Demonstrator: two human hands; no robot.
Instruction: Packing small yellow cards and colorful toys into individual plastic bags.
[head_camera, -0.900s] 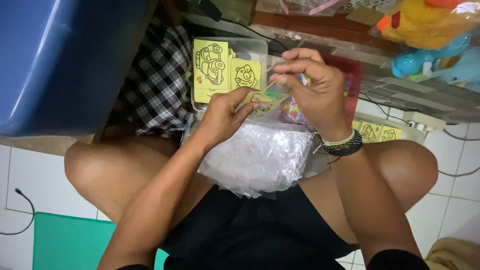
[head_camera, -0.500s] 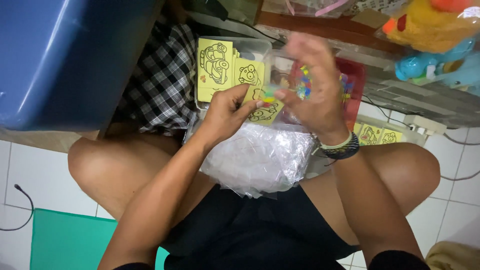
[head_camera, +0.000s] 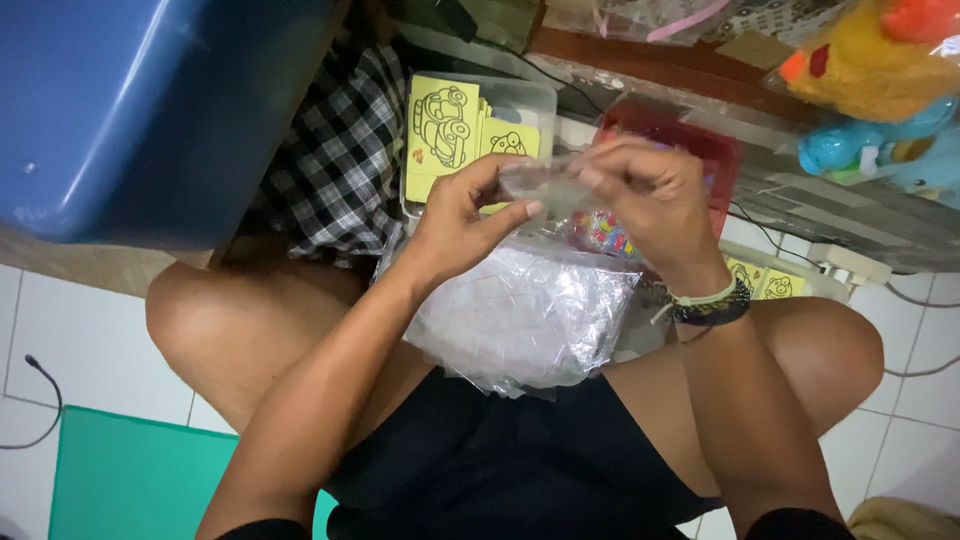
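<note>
Overhead, one blue plastic tub fills the upper left corner; below it a crumpled bundle of clear plastic bags rests on the person's lap. Behind the hands stand one clear box with two yellow picture cards showing, and one red tray of coloured beads. Smallest is the single small clear sleeve, held up between both hands above the bundle. The left hand pinches its near edge with thumb against forefinger — the right hand curls over the far end, fingertips pressed on it. It looks thin, light, limp and slippery, so I judge an edge pinch the surest hold.
</note>
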